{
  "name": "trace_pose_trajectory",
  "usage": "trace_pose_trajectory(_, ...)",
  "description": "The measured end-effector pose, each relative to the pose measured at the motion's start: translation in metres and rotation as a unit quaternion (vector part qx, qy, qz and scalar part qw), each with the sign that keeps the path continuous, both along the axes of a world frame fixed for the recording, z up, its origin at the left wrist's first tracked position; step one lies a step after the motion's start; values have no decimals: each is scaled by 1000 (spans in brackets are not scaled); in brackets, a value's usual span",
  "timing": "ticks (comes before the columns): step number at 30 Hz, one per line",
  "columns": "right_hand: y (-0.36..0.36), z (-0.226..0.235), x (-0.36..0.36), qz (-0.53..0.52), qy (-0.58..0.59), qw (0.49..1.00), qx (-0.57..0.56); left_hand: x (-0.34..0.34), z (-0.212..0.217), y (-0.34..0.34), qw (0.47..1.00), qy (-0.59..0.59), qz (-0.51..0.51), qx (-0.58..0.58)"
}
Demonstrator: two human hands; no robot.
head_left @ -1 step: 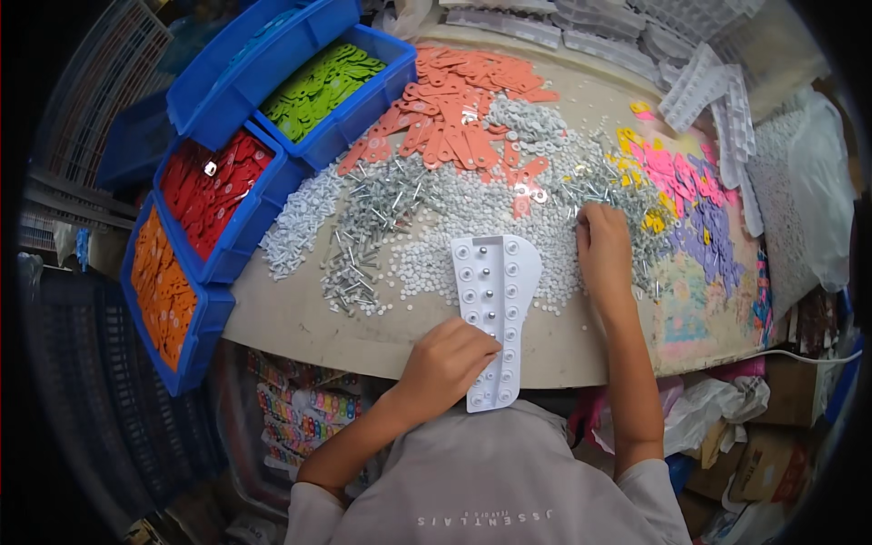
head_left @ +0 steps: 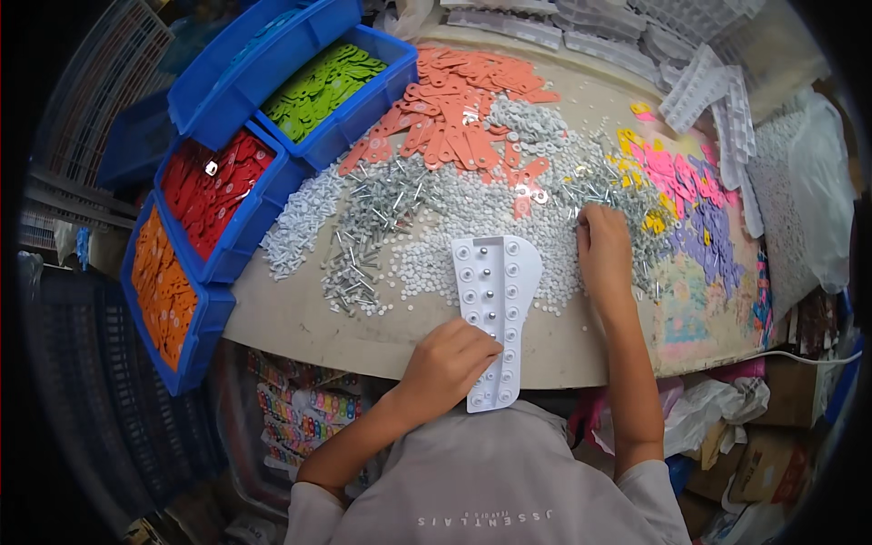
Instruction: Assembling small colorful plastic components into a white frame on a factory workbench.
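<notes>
A white plastic holder (head_left: 521,270), wider and rounded at its far right, lies over the table's front edge, its near end against my shirt. Round white sockets line both its sides, and several shiny metal heads stand in the channel between. My left hand (head_left: 451,361) reaches over its left edge, fingers bent together at the channel; anything in the fingertips is hidden. To the right, my right hand (head_left: 604,250) has its fingers closed at the edge of loose metal screws (head_left: 595,188) and small white caps (head_left: 554,259). What it pinches does not show.
Blue bins (head_left: 211,283) at left hold orange, red and green flat pieces. Coral strips (head_left: 454,113) lie heaped at the back; pink (head_left: 677,177) and purple pieces (head_left: 713,236) lie at right. More screws (head_left: 372,222) spread left of the holder. Clear plastic trays (head_left: 699,91) stand far right.
</notes>
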State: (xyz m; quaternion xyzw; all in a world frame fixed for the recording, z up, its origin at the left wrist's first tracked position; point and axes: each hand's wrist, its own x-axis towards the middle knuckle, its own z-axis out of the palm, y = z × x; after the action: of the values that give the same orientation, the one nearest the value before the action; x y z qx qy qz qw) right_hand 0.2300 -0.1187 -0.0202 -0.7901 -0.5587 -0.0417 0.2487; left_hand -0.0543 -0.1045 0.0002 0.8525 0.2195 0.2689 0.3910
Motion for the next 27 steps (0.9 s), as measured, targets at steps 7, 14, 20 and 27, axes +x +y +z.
trace_pose_trajectory(7, -8, 1, 0, 9, 39, 999, 24, 1, 4, -6, 984, 71, -59, 151)
trace_pose_trajectory(14, -33, 17, -10, -15, 69, 997, -29, -5, 11, 3, 992, 68, -80, 63)
trace_pose_trajectory(20, -69, 27, -33, -7, 133, 988, 74, -10, 13, -2, 988, 95, -82, 90)
trace_pose_trajectory(27, -98, 32, -73, 30, 192, 976, 100, -19, 14, -11, 976, 134, -74, 157)
